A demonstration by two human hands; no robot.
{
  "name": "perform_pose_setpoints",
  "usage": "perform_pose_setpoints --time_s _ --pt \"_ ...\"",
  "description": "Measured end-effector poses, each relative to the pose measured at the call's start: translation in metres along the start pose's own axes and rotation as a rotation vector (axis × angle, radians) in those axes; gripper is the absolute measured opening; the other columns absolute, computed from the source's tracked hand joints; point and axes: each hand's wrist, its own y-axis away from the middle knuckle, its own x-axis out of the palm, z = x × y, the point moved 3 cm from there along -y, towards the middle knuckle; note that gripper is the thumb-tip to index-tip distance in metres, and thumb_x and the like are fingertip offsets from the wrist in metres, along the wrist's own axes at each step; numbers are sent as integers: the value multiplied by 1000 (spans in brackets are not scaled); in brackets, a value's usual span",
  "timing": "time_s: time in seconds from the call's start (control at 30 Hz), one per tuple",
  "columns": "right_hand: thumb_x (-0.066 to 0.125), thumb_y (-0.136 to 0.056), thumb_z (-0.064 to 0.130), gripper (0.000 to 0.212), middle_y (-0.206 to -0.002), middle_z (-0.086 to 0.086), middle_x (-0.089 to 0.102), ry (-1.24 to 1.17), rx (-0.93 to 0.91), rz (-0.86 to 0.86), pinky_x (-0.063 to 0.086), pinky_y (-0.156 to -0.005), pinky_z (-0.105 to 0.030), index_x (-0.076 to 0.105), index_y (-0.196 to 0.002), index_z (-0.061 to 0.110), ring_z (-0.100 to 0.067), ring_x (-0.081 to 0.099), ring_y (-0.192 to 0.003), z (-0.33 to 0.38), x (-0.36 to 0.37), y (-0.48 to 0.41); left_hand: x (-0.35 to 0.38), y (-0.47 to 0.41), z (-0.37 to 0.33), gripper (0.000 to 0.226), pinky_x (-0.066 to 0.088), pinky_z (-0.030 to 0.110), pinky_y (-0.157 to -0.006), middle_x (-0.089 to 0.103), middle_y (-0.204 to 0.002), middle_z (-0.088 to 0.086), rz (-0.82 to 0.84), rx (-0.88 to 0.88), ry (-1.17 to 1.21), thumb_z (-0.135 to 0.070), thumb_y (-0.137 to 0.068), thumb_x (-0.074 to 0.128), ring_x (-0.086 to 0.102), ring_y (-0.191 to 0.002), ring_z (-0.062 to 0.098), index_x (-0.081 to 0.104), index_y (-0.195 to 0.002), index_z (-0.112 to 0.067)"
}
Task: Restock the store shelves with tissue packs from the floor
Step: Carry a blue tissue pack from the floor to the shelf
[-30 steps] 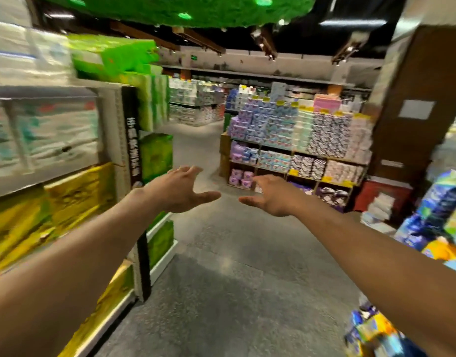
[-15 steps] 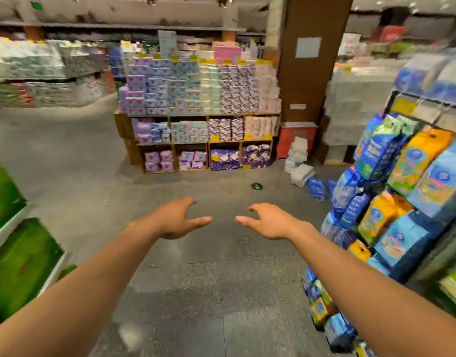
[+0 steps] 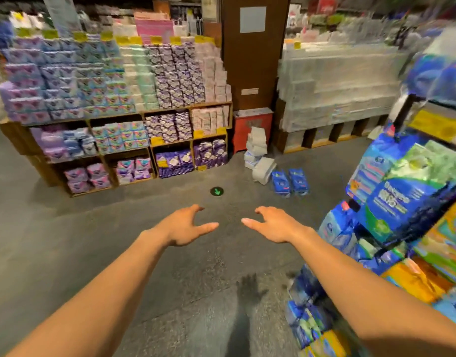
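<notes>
Both hands reach forward over the grey floor in the centre of the frame. The left hand and the right hand are empty, fingers spread and loosely bent, thumbs pointing toward each other with a gap between them.

Above and right of centre, the loose tissue packs lie on the floor: a tumbled pile of white packs leans beside a red cabinet at the foot of a brown pillar, and two blue packs stand side by side just right of the pile. A round green arrow marker sits on the floor between the hands and these packs.

A wooden shelf unit filled with purple, blue and white packs takes up the upper left. A rack of blue, green and orange packs, blurred, crowds the right edge.
</notes>
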Motion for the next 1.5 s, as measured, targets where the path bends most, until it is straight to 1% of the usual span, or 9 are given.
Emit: perform_pose_setpoints --time_s 0.27,0.4,0.5,0.67,0.9,1.0,1.1,1.3,1.5 --pt "39 -89 80 92 -157 -10 41 -34 120 -89 39 -112 -51 37 -154 15 -30 43 -140 -39 -58 -226 -55 -264 28 88 33 34 -113 37 -159 8 6 166 7 -69 -90 50 41 -141 24 30 -156 -15" --pt "43 -93 73 80 -147 -10 51 -142 242 -151 43 -106 -41 48 -146 14 -28 50 -132 -58 -99 -326 -100 -404 30 86 33 36 -113 37 -159 7 66 245 -12 -68 -90 52 41 -142 25 30 -155 -16" --pt "29 -75 96 95 -129 -7 62 -177 343 -202 48 -96 -39 61 -126 22 -28 59 -119 -84 -133 -393 -135 -502 13 86 33 36 -113 36 -160 7 101 304 -51 -68 -90 52 40 -142 25 30 -155 -17" --pt "49 -98 60 49 -130 -6 67 -258 408 -256 49 -91 -35 62 -129 25 -29 62 -116 -149 -180 -488 -151 -655 -43 89 38 37 -111 37 -160 6 156 399 -118 -70 -88 54 42 -141 26 29 -156 -19" --pt "33 -81 87 80 -132 0 66 -263 509 -225 51 -94 -38 59 -129 28 -27 63 -116 -293 -228 -651 -137 -871 -111 120 45 43 -105 47 -152 7 236 458 -190 -101 -60 36 51 -131 28 35 -151 -24" --pt "18 -67 99 103 -127 -4 66 -237 544 -178 53 -90 -42 59 -125 25 -30 64 -113 -358 -259 -725 -148 -955 -139 94 40 41 -109 41 -156 11 268 431 -150 -77 -84 52 45 -137 30 33 -154 -17" --pt "12 -56 103 114 -116 -10 69 -238 569 -145 53 -87 -41 62 -116 21 -32 65 -103 -381 -306 -779 -158 -1038 -162 90 39 42 -111 39 -157 11 288 453 -157 -71 -86 53 44 -138 30 31 -155 -16" --pt "43 -96 67 67 -130 -13 61 -303 695 -138 45 -95 -38 55 -133 12 -34 58 -121 -427 -352 -890 -153 -1208 -198 88 28 33 -116 30 -163 6 375 555 -213 -66 -92 52 34 -146 25 25 -158 -15" --pt "39 -96 71 73 -136 -18 60 -475 899 -257 44 -99 -37 52 -139 13 -35 57 -125 -493 -343 -1002 -129 -1384 -243 109 33 34 -115 33 -161 4 483 664 -294 -89 -72 39 38 -143 23 29 -156 -20"
